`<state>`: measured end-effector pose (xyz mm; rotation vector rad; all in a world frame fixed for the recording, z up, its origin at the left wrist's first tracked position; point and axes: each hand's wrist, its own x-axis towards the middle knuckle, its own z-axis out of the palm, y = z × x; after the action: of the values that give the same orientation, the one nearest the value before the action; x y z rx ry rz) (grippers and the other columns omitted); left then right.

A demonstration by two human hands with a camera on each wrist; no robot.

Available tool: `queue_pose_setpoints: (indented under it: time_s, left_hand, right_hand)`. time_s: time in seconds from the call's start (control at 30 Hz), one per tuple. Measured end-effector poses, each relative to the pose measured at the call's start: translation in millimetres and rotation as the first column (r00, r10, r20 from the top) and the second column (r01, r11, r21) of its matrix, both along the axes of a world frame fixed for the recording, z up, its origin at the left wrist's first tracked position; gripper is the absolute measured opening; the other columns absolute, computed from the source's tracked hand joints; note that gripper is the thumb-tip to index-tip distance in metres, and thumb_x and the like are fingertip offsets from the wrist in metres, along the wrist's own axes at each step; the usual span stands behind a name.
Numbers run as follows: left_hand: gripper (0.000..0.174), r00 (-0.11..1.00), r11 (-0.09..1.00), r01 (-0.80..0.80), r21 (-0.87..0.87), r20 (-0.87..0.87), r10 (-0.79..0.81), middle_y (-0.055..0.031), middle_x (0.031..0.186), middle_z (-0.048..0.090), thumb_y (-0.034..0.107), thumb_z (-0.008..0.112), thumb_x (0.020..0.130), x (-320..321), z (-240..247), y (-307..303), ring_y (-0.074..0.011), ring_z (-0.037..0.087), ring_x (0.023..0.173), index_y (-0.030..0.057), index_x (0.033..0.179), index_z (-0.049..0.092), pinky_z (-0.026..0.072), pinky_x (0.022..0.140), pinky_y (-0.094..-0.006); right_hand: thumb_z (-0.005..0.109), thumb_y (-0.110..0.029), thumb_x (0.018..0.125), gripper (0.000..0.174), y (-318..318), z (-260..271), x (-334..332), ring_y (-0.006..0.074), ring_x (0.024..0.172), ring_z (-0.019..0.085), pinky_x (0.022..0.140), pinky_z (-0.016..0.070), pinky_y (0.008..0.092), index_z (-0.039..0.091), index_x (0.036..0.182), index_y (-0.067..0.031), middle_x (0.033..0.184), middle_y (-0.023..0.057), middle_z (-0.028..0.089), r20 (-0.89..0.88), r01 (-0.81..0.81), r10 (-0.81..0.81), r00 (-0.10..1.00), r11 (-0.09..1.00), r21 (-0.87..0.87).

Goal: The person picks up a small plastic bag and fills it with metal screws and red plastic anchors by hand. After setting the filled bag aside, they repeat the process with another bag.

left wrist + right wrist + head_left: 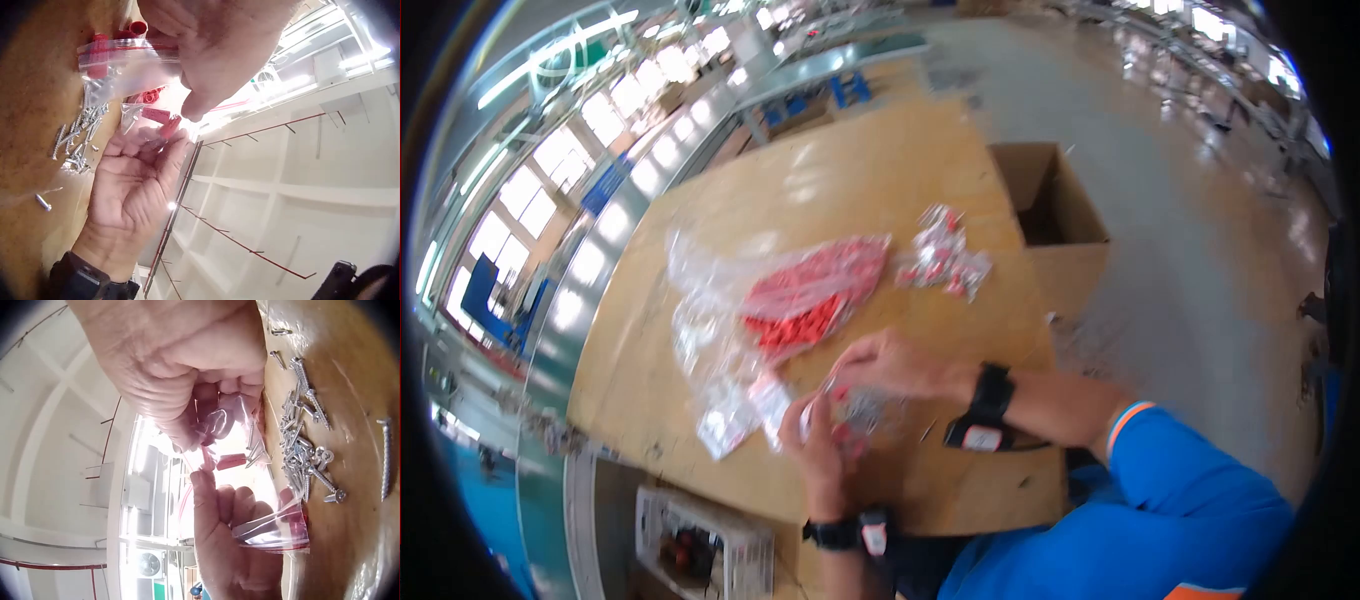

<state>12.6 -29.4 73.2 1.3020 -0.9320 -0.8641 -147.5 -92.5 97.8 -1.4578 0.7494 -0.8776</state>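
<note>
My right hand (890, 362) pinches a small clear plastic bag (228, 422) between thumb and fingers. Inside that bag are a red plastic wall plug (231, 461) and a few screws. My left hand (815, 455) meets it from the other side, thumb tip at the bag's edge. Its curled fingers also grip a clear zip bag (134, 72) with a red closure strip. Silver screws (300, 434) lie in a loose heap on the table beside both hands. Some red plugs (151, 96) show past the zip bag in the left wrist view.
A large clear bag (820, 290) of red plugs lies on the wooden table (880, 150), clear plastic bags (725, 420) to its left. Several filled small bags (940, 260) sit at the right. A cardboard box (1070, 250) stands beyond the right edge, a white crate (750, 560) below the front.
</note>
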Motion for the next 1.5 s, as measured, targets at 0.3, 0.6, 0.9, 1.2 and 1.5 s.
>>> queue_pose_setpoints:
  time_s: [0.3,0.6,0.9,1.2,1.5]
  left_hand:
    - [0.010,0.994,0.992,0.106,-0.072,-0.022,-0.108,-0.0013,0.070,0.059,0.009,0.060,0.085,3,4,0,-0.0038,0.050,0.063,-0.0015,0.082,0.059,0.0363,0.056,-0.0155]
    - [0.004,0.994,0.990,0.105,-0.095,0.004,-0.105,-0.0055,0.069,0.061,0.002,0.059,0.083,-9,9,-1,-0.0052,0.051,0.052,-0.0015,0.085,0.059,0.0377,0.042,-0.0164]
    - [0.005,0.987,0.969,0.137,-0.204,0.114,-0.115,-0.0067,0.069,0.062,0.004,0.060,0.083,0,-7,-6,-0.0078,0.055,0.055,-0.0009,0.085,0.058,0.0422,0.042,-0.0185]
    - [0.008,0.990,0.989,0.114,-0.090,0.094,-0.106,-0.0024,0.064,0.059,0.005,0.062,0.082,-2,2,-4,-0.0042,0.049,0.051,-0.0002,0.078,0.058,0.0368,0.044,-0.0171]
    - [0.005,0.998,0.996,0.059,-0.074,-0.026,-0.061,0.0029,0.059,0.051,0.004,0.061,0.082,-1,6,-1,-0.0022,0.042,0.048,0.0018,0.079,0.059,0.0328,0.042,-0.0168]
  right_hand:
    - [0.062,-0.010,0.082,0.013,3,-7,5,0.0053,0.069,0.056,0.064,0.0457,0.0222,0.066,0.089,0.0005,0.076,0.0022,0.065,0.148,0.027,-0.014,0.989,0.996,-0.090]
    - [0.059,-0.012,0.086,0.015,4,-11,6,0.0057,0.072,0.056,0.066,0.0468,0.0222,0.063,0.092,0.0012,0.080,0.0019,0.065,0.065,-0.015,0.024,0.998,0.992,-0.127]
    - [0.061,-0.010,0.084,0.013,3,-19,12,0.0056,0.072,0.057,0.065,0.0470,0.0215,0.063,0.090,0.0018,0.078,0.0024,0.064,0.109,-0.026,0.040,0.993,0.991,-0.128]
    - [0.062,-0.009,0.083,0.013,2,-19,11,0.0060,0.072,0.057,0.065,0.0469,0.0216,0.062,0.090,0.0014,0.078,0.0027,0.064,0.058,-0.042,0.050,0.997,0.989,-0.144]
    - [0.060,-0.013,0.085,0.015,-4,-13,3,0.0038,0.072,0.054,0.064,0.0444,0.0204,0.064,0.090,0.0011,0.080,0.0011,0.065,0.023,0.041,-0.038,0.999,0.991,-0.130]
